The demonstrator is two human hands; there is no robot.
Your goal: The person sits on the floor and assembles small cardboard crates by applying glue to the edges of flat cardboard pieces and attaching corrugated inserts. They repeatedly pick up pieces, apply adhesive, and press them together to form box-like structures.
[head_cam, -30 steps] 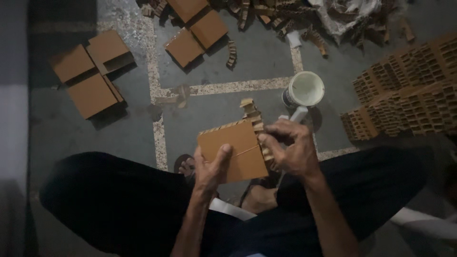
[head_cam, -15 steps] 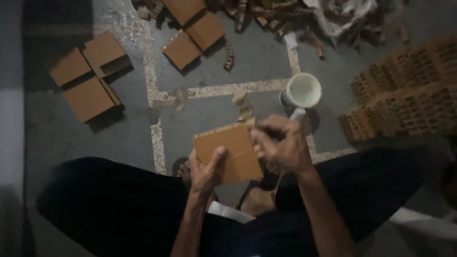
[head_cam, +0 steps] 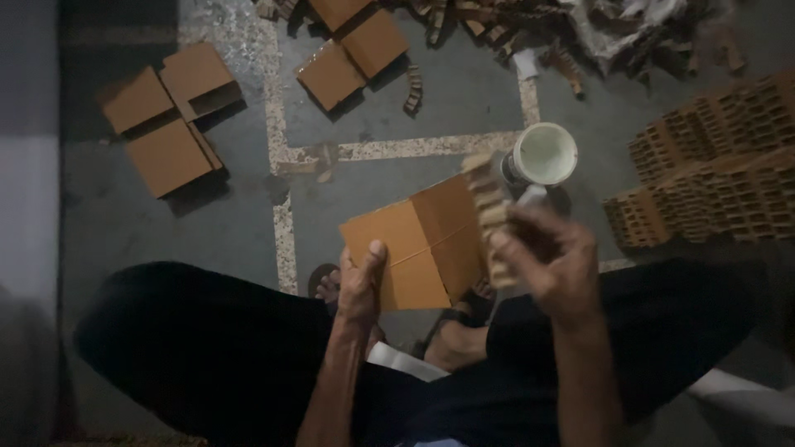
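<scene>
One box: brown cardboard box (head_cam: 418, 244), flat-sided, held above the lap.
Left hand (head_cam: 362, 281): thumb pinching its near edge.
Right hand (head_cam: 551, 257): curled around a cardboard divider strip (head_cam: 490, 217).
Beyond: white cup (head_cam: 543, 155), grey speckled floor (head_cam: 431, 99).

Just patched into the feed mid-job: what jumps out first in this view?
At centre, the left hand holds a square brown cardboard piece by its lower edge, while the right hand presses a slotted cardboard strip along its right side. A white cup stands on the floor just beyond, and stacked cardboard grids fill the right.
</scene>
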